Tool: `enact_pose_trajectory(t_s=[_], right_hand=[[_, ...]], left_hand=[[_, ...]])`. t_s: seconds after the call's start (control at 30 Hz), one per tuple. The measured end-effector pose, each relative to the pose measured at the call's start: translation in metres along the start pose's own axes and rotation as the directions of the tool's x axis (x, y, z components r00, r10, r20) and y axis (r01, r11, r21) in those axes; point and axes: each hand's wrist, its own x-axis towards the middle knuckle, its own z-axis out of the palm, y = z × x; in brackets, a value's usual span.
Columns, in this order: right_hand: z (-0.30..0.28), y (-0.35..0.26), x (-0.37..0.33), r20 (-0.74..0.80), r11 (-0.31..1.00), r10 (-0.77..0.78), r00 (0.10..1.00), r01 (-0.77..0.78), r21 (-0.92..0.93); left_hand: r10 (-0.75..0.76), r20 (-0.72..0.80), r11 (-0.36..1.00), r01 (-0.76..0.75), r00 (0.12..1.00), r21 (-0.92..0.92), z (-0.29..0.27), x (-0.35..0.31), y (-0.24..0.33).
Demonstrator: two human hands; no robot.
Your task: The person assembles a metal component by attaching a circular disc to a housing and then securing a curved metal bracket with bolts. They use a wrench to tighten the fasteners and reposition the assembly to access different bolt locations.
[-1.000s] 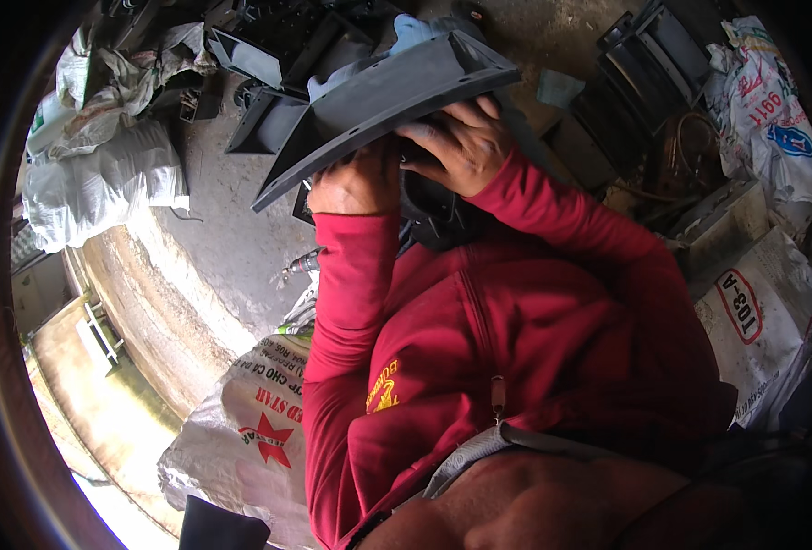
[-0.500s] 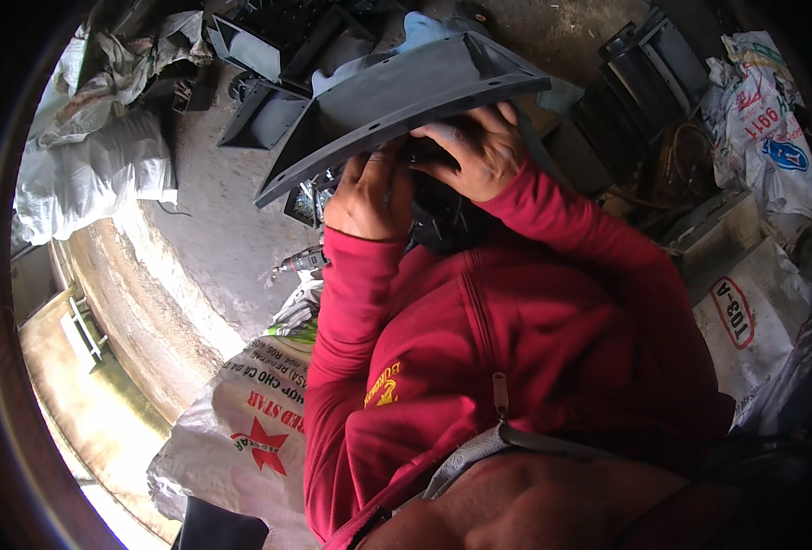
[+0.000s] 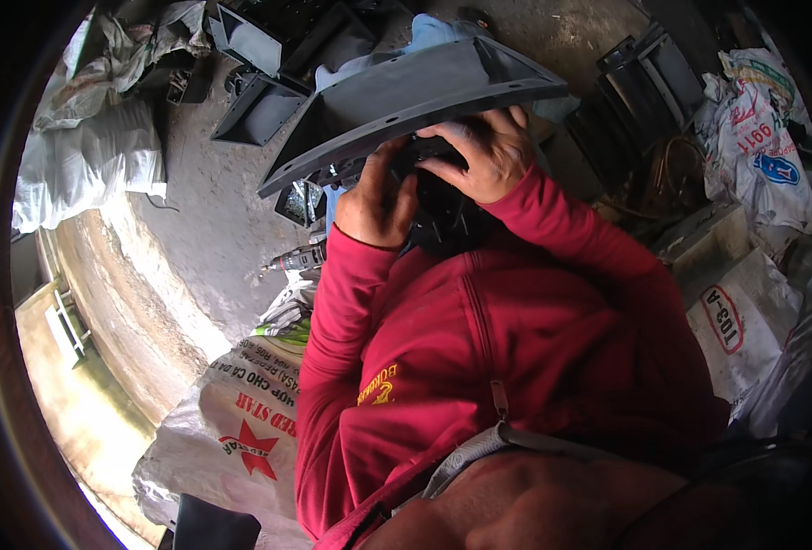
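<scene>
A large dark grey metal tray-like part (image 3: pixel 406 92) with a flanged, holed rim leans on my lap, tilted away from me. My left hand (image 3: pixel 375 209) is at the near side of its rim, fingers bent and closed against a small dark piece. Beside it is my right hand (image 3: pixel 487 160), its thumb and forefinger curved together around the same dark spot and its other fingers against the rim's underside. What the fingertips hold is too small and shadowed to name. Light blue cloth (image 3: pixel 438 32) shows behind the tray-like part.
Left of my knees are a small box of shiny fasteners (image 3: pixel 301 203) and a power drill (image 3: pixel 298 258). Similar grey metal parts (image 3: pixel 261 112) lie beyond, with dark ones stacked (image 3: pixel 649 82) at the right. White sacks (image 3: pixel 227 431) flank me. Coiled cable (image 3: pixel 679 170) lies at right.
The tray-like part has shifted slightly right. My left hand has turned a little, with its thumb now showing more plainly, and my right hand has moved slightly right.
</scene>
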Motion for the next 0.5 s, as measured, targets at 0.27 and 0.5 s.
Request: enact_pose_trajectory(t_s=[0.27,0.5], right_hand=[[0.0022,0.0036,-0.0031,0.034,1.000,-0.014,0.999,0.014,-0.007],[-0.0014,0.0013,0.0002,0.034,1.000,-0.007,0.999,0.007,0.009]], left_hand=[[0.185,-0.123,0.951,-0.146,0.975,0.274,0.0063,0.0038,-0.0035],[0.123,-0.126,0.945,-0.077,0.984,0.318,0.0042,-0.0006,-0.0010]])
